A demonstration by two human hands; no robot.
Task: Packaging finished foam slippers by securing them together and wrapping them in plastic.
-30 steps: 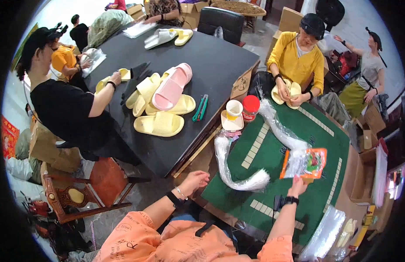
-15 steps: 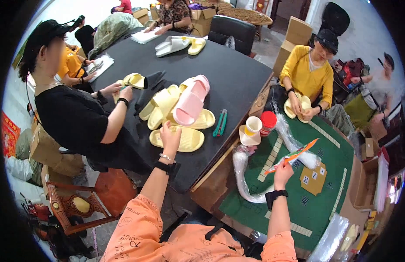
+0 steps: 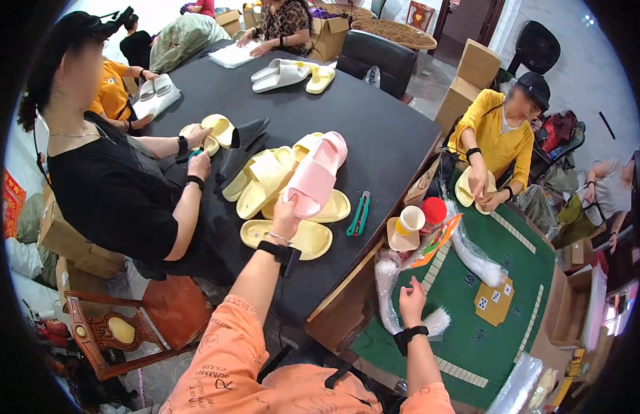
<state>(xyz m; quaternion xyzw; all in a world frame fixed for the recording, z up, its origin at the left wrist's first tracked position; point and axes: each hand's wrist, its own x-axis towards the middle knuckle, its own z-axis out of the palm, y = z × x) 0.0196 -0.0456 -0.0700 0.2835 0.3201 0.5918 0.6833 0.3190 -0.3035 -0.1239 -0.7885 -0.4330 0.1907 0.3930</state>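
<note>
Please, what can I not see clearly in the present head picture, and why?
Head view:
Left hand: some fingers, hidden by the hand itself against the pink slipper.
Yellow slipper underneath: partly covered by the pink one.
Plastic-wrapped bundle: its middle, behind the right hand.
Plastic sleeves: cut off by the lower edge.

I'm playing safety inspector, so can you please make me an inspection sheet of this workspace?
Surfaces: dark black tabletop; green mat with white markings beside it.
Things in hand: pink open-toed slipper, resting on pale yellow open-toed slippers.
Clutter: green-handled tool, jar with red lid, white-and-yellow cup, orange plastic packet, clear plastic-wrapped bundle.
Hands: left hand touches the pink slipper, firmness unclear; right hand looks empty, partly open over the mat.
Cables: thin dark cord behind the co-worker in black.
Surroundings: co-worker in yellow, brown wooden chair, cardboard boxes.
</note>
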